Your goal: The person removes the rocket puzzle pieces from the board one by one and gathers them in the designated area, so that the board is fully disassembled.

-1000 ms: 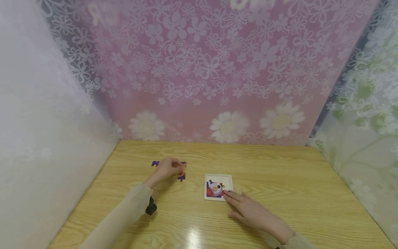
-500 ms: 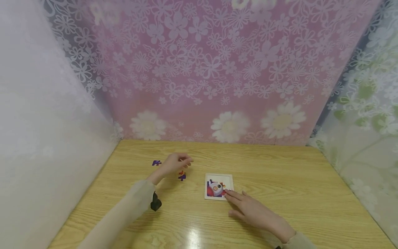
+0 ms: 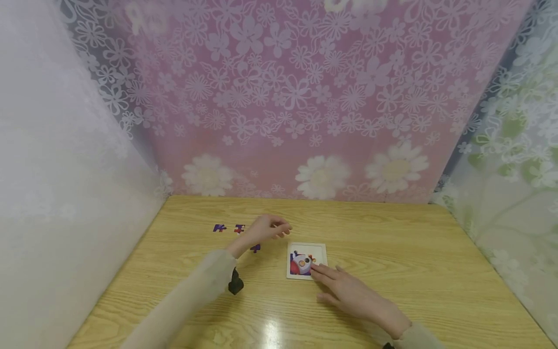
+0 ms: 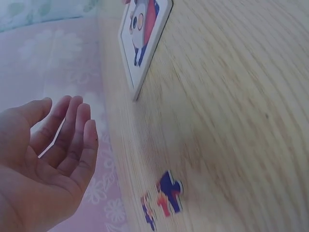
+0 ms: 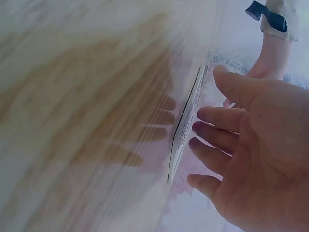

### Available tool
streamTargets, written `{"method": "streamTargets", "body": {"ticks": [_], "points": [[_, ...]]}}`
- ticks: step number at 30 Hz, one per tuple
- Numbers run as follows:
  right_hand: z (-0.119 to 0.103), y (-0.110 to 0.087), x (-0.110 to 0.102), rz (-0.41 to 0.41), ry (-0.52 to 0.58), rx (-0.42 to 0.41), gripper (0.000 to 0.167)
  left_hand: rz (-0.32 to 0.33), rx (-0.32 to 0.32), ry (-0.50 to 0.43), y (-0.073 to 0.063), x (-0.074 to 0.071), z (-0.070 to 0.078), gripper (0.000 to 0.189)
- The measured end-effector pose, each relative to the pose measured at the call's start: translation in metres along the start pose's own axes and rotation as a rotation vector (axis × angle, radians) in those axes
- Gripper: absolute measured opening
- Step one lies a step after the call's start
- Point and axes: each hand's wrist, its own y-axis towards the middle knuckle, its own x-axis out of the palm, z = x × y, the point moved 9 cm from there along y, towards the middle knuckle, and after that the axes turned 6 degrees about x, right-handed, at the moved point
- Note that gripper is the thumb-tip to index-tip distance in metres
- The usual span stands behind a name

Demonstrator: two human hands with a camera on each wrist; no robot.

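A square white puzzle tray [image 3: 320, 249] lies on the table, partly filled with joined jigsaw pieces [image 3: 301, 264] that show a pale cartoon creature with red and purple. My left hand [image 3: 271, 228] hovers just beyond the tray's upper left corner. In the left wrist view its fingers curve loosely, thumb apart from them, with nothing visible between. My right hand [image 3: 348, 293] stretches its straight fingers over the tray's lower right edge, the fingertips overlapping the joined pieces. Seen edge-on in the right wrist view, the tray [image 5: 186, 121] sits right by those fingertips.
Left of the tray lie loose jigsaw pieces: a purple one [image 3: 219, 228], a purple and red one [image 3: 239, 229], and another [image 3: 255, 248] partly behind my left wrist. A black wrist strap piece [image 3: 236, 282] hangs from the left sleeve. Flowered cloth walls [image 3: 279, 97] enclose the table.
My left hand has moved right, from the loose pieces toward the tray, uncovering the purple and red piece. My right fingers have shifted slightly left over the tray.
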Motion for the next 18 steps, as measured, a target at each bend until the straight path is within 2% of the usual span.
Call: {"method": "streamTargets", "body": {"ticks": [5, 10, 14, 18], "points": [[-0.006, 0.003, 0.002, -0.001, -0.028, -0.015, 0.060, -0.036, 0.018, -0.011, 0.010, 0.017, 0.006, 0.033], [-0.008, 0.005, 0.006, -0.026, -0.051, -0.016, 0.062, -0.105, 0.053, 0.090, 0.016, 0.036, 0.010, 0.032], [-0.009, 0.005, 0.008, -0.042, -0.060, -0.017, 0.061, -0.155, 0.053, 0.153, 0.017, 0.049, 0.011, 0.030], [-0.010, 0.005, 0.009, -0.045, -0.060, -0.019, 0.061, -0.178, 0.040, 0.181, 0.019, 0.058, 0.009, 0.029]]}}
